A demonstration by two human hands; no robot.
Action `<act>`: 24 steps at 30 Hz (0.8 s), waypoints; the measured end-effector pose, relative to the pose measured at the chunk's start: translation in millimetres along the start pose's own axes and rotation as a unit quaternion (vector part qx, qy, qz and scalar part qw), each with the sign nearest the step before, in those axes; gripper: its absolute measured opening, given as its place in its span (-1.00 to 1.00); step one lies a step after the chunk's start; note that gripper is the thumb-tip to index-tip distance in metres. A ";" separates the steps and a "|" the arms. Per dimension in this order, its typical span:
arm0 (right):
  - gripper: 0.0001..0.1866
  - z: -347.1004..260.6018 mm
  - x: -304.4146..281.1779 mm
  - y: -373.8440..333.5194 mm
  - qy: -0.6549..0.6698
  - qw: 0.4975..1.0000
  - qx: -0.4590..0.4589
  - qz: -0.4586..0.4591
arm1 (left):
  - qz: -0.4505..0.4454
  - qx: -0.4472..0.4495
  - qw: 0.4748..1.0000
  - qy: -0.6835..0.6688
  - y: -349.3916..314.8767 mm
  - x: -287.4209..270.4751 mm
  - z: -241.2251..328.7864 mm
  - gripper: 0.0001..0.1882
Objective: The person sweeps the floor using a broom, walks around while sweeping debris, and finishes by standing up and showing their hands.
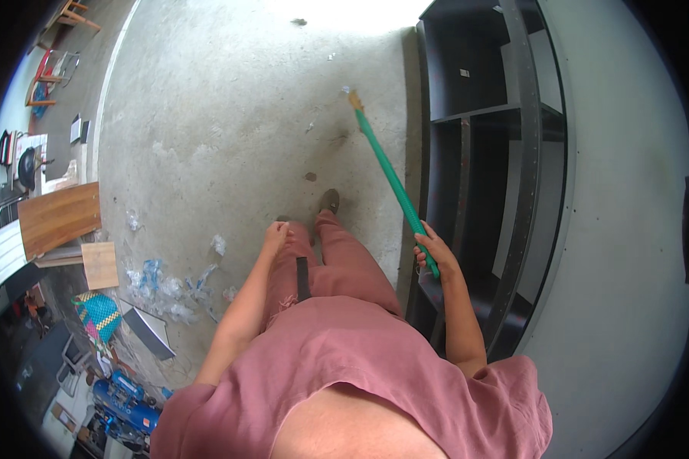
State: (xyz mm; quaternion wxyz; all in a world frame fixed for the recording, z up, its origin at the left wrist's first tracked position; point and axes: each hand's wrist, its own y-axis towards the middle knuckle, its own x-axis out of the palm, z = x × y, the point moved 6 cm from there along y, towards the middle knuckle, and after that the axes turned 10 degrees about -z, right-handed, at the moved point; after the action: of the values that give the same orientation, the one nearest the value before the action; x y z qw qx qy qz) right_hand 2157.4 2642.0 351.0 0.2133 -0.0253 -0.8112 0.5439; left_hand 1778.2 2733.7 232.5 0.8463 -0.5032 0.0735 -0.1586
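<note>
While the right hand (435,251) wraps round the long, yellow-tipped green stick (394,180) over the grey concrete floor (207,115), a wide swing could bump the big black shelf (527,195). The left hand (278,236) looks curled; I can't tell if it's empty.

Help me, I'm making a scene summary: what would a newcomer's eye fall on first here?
Probably the long green stick with a brownish tip, held near its lower end in the right hand and slanting over the pale floor. Next, the tall black shelving along the right, then the crumpled clear plastic scattered on the floor at left.
</note>
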 end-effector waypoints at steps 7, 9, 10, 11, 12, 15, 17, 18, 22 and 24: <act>-0.43 -64.4 -7.2 107.8 -0.023 0.993 -0.107 0.043 | 0.046 -0.005 0.997 -0.067 4.4 -31.6 -4.3 -0.73; -0.58 -89.3 -2.1 143.3 -0.032 0.990 -0.127 0.042 | 0.064 -0.022 0.997 -0.047 0.5 -34.7 -5.2 -0.73; -0.65 -100.3 6.1 156.7 -0.041 0.988 -0.139 0.046 | 0.065 -0.024 0.996 -0.049 0.5 -36.3 -7.4 -0.73; -0.65 -109.7 16.8 168.7 -0.042 0.989 -0.137 0.045 | 0.065 -0.034 0.996 -0.043 0.5 -38.1 -11.8 -0.73; -0.64 -119.6 27.4 178.7 -0.095 0.984 -0.140 0.061 | 0.064 -0.044 0.996 -0.036 0.8 -39.8 -15.4 -0.73; -0.58 -119.1 67.5 197.7 -0.198 0.971 -0.109 0.080 | 0.064 -0.058 0.994 -0.061 2.8 -49.7 -28.6 -0.73; -0.49 -107.0 100.5 201.1 -0.249 0.963 -0.074 0.066 | 0.074 -0.056 0.993 -0.070 7.4 -59.5 -25.3 -0.73; -0.44 -92.7 122.6 195.0 -0.257 0.963 -0.071 0.044 | 0.088 -0.056 0.992 -0.073 8.1 -66.4 -25.7 -0.73; -0.35 -47.6 207.1 153.8 -0.292 0.952 0.023 -0.092 | 0.100 -0.037 0.985 -0.138 12.8 -86.6 -24.7 -0.72; -0.36 -39.9 233.7 139.2 -0.222 0.959 0.093 -0.152 | 0.072 -0.056 0.990 -0.106 15.4 -92.9 -16.9 -0.69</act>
State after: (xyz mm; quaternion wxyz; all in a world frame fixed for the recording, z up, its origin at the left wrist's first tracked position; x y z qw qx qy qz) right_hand 1933.6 2797.3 313.8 0.1094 0.2395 -0.7786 0.5697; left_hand 1689.2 2758.3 207.6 0.8292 -0.5570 0.0280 -0.0382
